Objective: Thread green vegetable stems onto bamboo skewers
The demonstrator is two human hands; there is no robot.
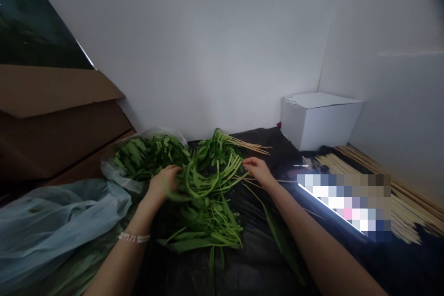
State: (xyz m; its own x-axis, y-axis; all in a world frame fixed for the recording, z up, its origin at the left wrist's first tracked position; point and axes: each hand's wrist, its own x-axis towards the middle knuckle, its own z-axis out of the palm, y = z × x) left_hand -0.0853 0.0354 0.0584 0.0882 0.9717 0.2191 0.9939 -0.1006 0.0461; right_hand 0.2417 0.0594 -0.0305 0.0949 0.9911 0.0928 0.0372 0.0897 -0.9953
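My left hand point(165, 182) is pushed into a heap of long-stemmed leafy greens point(208, 185), and its blurred fingers close around several stems. My right hand point(258, 171) sits at the heap's right side, with its fingertips at thin stems and sticks; I cannot tell whether it grips any. A bundle of thin wooden skewers point(246, 144) pokes out from the far side of the greens. More leafy greens point(149, 155) lie at the far left on a clear plastic bag point(114, 169). A beaded bracelet point(134, 237) circles my left wrist.
The greens lie on a black plastic sheet point(256, 263). A pale blue plastic bag point(52, 226) spreads out at the left, below flattened cardboard point(58, 115). A white box point(321, 120) stands in the far corner, and a pile of wooden skewers point(405, 199) lies at the right against the wall.
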